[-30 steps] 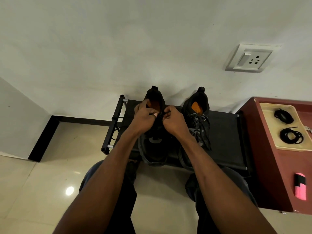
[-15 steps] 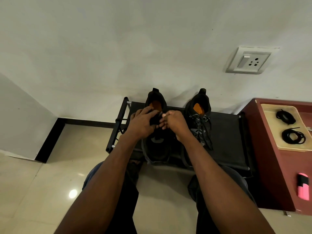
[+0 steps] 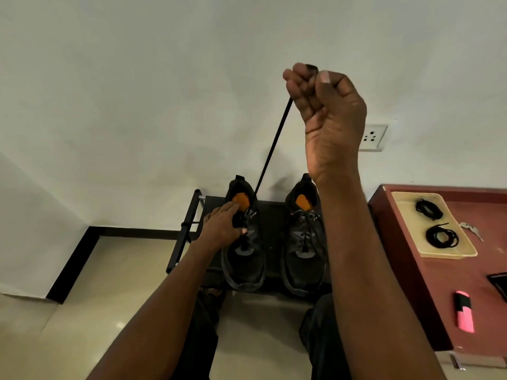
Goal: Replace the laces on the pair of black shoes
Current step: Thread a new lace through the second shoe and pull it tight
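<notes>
Black lace (image 3: pixel 270 149) runs in a tight, straight line from the left shoe (image 3: pixel 244 250) up to the right hand (image 3: pixel 327 111). That hand is held high and curled into a fist, with the top end of the lace pinched inside it. The left hand (image 3: pixel 220 229) is low down, with its fingers lying flat on the left shoe and pressing it onto the black rack (image 3: pixel 192 223). It grips nothing.

The right shoe (image 3: pixel 303 248) sits just to the right of the left hand, below the raised wrist. It has its old laces in, crossed and tied. So I think the job is not even half done.

What could go wrong? The lace looks pulled hard. If it is stuck in a hole, a big tug could lift the shoe or tip it off the rack. The flat left hand is the only thing holding it down, and it could slip. If the lace pops free all at once, the right hand could jerk up and the loose end could whip about. I cannot tell how many holes the lace is in, because the left hand hides them.

Two new laces, each a black coil (image 3: pixel 441 237), wait on a pale tray (image 3: pixel 463 252) far to the right of both hands. A pink thing (image 3: pixel 465 314) and some keys (image 3: pixel 472 230) lie near the tray, so a quick reach over there could knock them.
</notes>
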`<action>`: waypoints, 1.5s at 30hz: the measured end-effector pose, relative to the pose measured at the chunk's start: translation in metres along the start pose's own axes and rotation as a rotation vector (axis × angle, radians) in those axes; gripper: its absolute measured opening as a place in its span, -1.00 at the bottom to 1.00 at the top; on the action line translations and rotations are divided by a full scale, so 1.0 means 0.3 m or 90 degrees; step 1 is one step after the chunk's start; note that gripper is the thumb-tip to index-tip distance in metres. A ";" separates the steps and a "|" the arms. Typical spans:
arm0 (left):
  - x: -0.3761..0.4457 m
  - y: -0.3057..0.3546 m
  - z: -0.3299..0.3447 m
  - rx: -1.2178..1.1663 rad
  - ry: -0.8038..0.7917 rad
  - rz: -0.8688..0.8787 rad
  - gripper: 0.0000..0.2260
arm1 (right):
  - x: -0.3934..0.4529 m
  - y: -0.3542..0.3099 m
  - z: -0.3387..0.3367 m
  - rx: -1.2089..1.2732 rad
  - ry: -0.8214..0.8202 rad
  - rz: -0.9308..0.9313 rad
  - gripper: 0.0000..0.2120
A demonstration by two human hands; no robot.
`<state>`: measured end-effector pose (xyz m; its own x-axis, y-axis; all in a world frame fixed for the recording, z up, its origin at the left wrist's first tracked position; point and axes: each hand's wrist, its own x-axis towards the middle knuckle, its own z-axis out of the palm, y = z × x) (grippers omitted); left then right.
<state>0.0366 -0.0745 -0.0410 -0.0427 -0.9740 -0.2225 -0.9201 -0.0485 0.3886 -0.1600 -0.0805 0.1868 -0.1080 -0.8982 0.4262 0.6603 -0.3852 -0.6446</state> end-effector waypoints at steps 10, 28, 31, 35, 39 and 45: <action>0.014 -0.011 0.016 -0.010 0.012 0.014 -0.23 | -0.346 0.546 -0.346 -0.810 -0.101 0.420 -0.52; 0.018 0.001 0.016 0.004 0.008 0.006 -0.23 | -0.137 0.255 -0.116 -0.877 0.011 0.182 -0.67; 0.016 0.005 0.010 0.003 0.002 0.011 -0.25 | -0.143 0.250 -0.108 -0.866 0.027 0.160 -0.68; 0.019 0.009 0.009 0.017 -0.005 0.014 -0.26 | -0.155 0.272 -0.137 -0.827 -0.003 0.111 -0.70; -0.003 0.002 0.014 -0.019 0.041 0.042 -0.24 | -0.140 0.272 -0.300 -1.071 0.172 0.178 -0.76; -0.052 -0.055 0.010 -0.212 0.046 -0.031 -0.64 | -0.258 0.428 -0.373 -1.101 -0.107 0.217 -0.73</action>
<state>0.0511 -0.0579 -0.0467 0.0365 -0.9813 -0.1888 -0.7424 -0.1531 0.6522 -0.1502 -0.0840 -0.0001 -0.0019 -0.9920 0.1259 -0.8438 -0.0660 -0.5327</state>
